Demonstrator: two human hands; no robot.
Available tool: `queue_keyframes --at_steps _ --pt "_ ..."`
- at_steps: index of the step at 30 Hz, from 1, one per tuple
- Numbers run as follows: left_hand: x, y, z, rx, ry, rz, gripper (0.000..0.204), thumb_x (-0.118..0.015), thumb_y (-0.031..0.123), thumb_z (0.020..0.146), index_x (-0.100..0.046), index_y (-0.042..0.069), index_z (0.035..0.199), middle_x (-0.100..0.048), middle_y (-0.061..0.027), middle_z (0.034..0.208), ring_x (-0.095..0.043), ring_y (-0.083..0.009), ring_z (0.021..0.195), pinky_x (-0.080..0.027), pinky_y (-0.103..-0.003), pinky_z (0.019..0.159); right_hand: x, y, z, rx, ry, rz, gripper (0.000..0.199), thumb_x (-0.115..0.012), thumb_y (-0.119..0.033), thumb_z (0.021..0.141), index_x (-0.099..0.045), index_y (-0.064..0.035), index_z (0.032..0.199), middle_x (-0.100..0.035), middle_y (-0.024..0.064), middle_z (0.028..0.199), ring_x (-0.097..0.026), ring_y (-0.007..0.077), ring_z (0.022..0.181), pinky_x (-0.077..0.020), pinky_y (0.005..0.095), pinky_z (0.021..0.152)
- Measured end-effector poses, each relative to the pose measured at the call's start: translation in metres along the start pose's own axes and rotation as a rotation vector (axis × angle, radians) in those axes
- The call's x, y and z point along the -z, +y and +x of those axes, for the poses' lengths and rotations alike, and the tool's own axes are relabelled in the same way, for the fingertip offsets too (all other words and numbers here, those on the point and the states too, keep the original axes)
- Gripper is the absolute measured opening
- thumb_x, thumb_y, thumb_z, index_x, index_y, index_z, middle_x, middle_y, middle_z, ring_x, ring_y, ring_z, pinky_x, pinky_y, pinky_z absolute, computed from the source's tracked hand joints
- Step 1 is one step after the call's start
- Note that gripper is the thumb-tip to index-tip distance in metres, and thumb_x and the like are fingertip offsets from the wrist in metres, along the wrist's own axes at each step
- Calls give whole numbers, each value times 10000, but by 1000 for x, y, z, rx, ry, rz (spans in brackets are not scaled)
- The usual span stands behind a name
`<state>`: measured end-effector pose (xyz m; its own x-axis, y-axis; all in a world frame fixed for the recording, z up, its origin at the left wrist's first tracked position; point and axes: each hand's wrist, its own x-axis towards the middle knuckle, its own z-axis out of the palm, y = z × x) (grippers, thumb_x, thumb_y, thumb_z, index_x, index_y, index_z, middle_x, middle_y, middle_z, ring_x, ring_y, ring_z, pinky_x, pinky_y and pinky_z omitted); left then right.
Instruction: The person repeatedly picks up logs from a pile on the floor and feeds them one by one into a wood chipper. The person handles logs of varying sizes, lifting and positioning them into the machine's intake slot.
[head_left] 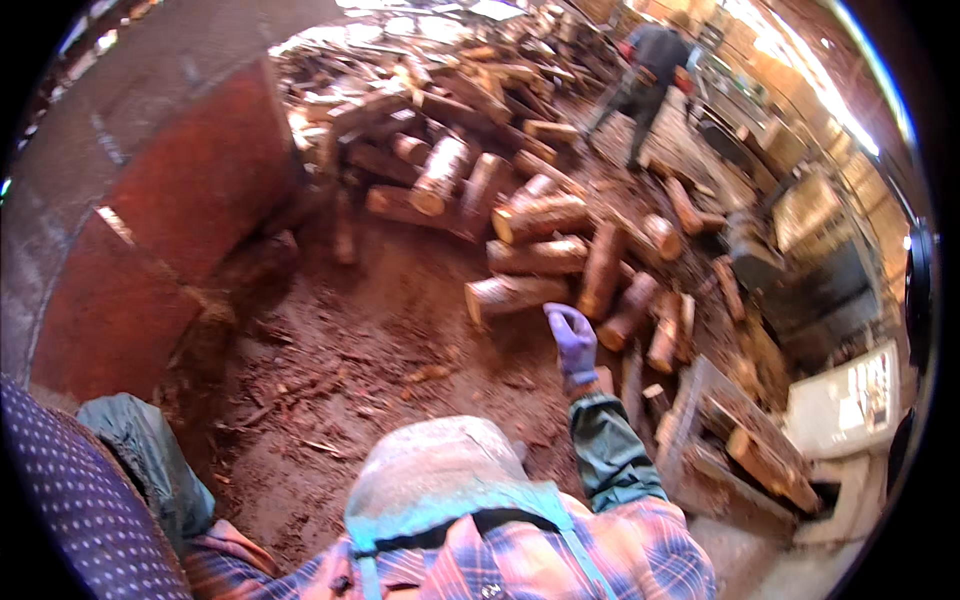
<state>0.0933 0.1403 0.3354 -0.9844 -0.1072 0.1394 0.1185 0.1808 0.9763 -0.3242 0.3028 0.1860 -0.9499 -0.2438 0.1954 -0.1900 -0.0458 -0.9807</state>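
My right hand (572,343), in a purple glove with a dark green sleeve cover, reaches forward with its fingers curled closed; nothing shows in them. Just beyond and left of it lies a short cut log (512,296), and another log (603,270) leans behind the hand; whether the glove touches either is hard to tell. My left arm, in a green sleeve cover (150,460), bends off to the left side, and its hand is not in view. Over my plaid shirt hangs a stained apron (440,470) with teal edging.
A large pile of logs (440,175) spreads ahead. Rusty red metal panels (190,170) curve along the left, with dotted cloth (80,510) close below. A person (652,75) in dark clothes bends at the far right. A wooden frame (740,440) holding wood stands at right. Bark litters the ground.
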Motion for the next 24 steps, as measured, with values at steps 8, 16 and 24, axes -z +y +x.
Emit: queue_keyframes --at_steps 8,16,24 --pt "174 -10 87 -138 49 184 480 -630 70 866 -532 1 1331 -565 -184 1323 -525 -284 1270 -391 -414 1104 -138 86 7 -247 -146 129 123 -653 -78 915 -719 4 977 -715 60 926 -654 137 856 -543 297 825" --pt "360 80 238 -913 185 897 463 -644 112 889 -537 19 1330 -566 -172 1324 -517 -281 1282 -381 -423 1114 -294 172 85 -594 -153 153 137 -649 -87 919 -709 9 996 -704 57 975 -661 153 868 -533 294 816" --pt "567 -47 452 -364 808 991 461 -710 177 882 -572 52 1303 -583 -153 1299 -521 -266 1274 -375 -429 1109 -438 260 211 -741 -173 247 190 -698 -176 902 -702 -32 1025 -720 74 955 -684 159 855 -538 265 781"
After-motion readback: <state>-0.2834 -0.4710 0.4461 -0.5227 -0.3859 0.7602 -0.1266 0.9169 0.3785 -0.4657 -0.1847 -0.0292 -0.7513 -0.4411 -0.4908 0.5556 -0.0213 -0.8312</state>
